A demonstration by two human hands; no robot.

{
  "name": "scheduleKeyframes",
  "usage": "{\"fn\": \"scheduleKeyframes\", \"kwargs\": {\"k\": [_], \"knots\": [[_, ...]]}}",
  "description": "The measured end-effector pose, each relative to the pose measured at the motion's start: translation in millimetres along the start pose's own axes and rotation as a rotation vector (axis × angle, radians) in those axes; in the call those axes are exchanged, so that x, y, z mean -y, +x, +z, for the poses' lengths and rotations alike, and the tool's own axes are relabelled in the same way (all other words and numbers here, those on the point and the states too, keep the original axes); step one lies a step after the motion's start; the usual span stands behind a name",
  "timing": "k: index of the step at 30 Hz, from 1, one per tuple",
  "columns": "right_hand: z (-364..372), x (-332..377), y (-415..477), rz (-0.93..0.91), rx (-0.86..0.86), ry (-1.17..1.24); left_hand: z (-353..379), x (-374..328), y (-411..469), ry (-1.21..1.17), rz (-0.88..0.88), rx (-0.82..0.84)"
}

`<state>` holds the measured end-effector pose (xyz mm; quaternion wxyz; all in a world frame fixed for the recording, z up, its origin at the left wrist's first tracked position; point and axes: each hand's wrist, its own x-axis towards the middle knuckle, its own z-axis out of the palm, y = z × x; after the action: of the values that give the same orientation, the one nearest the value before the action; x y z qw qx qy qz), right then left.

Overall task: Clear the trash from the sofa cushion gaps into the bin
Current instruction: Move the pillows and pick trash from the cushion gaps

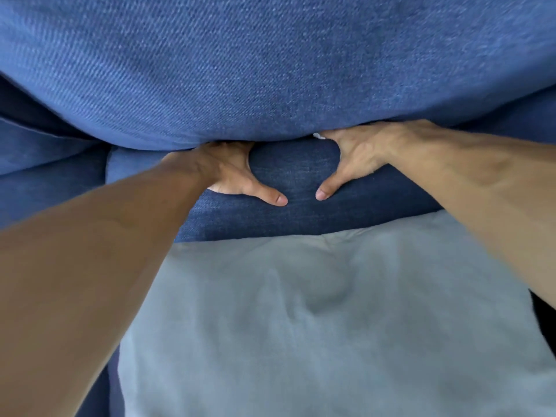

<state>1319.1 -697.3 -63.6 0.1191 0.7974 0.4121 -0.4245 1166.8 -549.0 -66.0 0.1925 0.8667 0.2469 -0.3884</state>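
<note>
Back cushion [240,70] lies behind the seat cushion [298,188]. Both hands, left [228,173] and right [355,155], reach into the gap between; a scrap [319,136] touches the right.

Both hands reaching forward, fingers hidden

My left hand [228,173] and right hand [352,155] stretch ahead on bare forearms, palms down. Both thumbs splay inward toward each other, tips close but apart. My fingers are out of sight

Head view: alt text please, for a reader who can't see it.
Both hands, left hand and right hand, push their fingers into the gap between a blue back cushion and the blue seat cushion, thumbs resting on the seat. A small white scrap shows at the right hand's fingers. A grey blanket covers the near seat.
</note>
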Motion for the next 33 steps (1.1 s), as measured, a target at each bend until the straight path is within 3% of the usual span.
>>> {"fn": "scheduleKeyframes", "kwargs": {"k": [3,11,17,21,24,33], "knots": [[11,4,-6,-0.008,-0.086,0.057,5,6,-2,-0.031,0.009,-0.08],[50,-2,-51,-0.002,-0.526,0.112,23,-4,-35,-0.101,-0.052,-0.308],[36,-2,-85,0.064,-0.526,0.137,24,-2,-59,0.023,-0.082,-0.43],[29,-8,-113,0.048,-0.469,0.199,19,-13,-86,-0.107,-0.094,-0.439],[-23,-1,-166,-0.004,-0.545,0.21,-38,-23,-142,-0.195,-0.131,-0.524],[-139,31,-297,-0.044,-0.679,0.16,-155,-52,-274,-0.159,-0.126,-0.743]]}}
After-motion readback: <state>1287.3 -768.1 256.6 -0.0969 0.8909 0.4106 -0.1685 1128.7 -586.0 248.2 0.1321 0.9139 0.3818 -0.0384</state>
